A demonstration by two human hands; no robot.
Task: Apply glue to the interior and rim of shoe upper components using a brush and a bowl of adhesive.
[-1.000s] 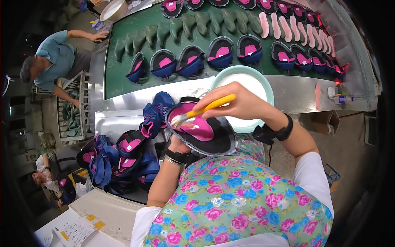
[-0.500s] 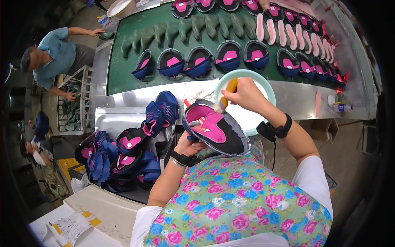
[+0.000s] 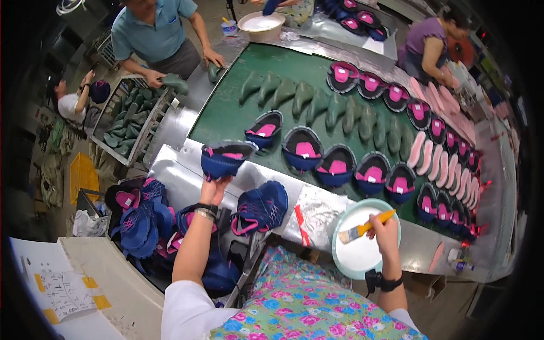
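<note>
The left hand (image 3: 214, 191) has carried a blue shoe upper (image 3: 222, 163) away from the floral apron (image 3: 309, 309) to the green tabletop's (image 3: 226, 119) near edge, fingers closed around its underside. The right hand (image 3: 386, 233), fingers pinched together, holds a yellow-handled brush (image 3: 364, 228) over a white-filled basin (image 3: 335, 246).

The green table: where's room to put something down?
Bare tabletop: far left corner, between green foot shapes and back shoe uppers; also left of the front uppers. The right end is crowded with pink insoles and uppers.
</note>
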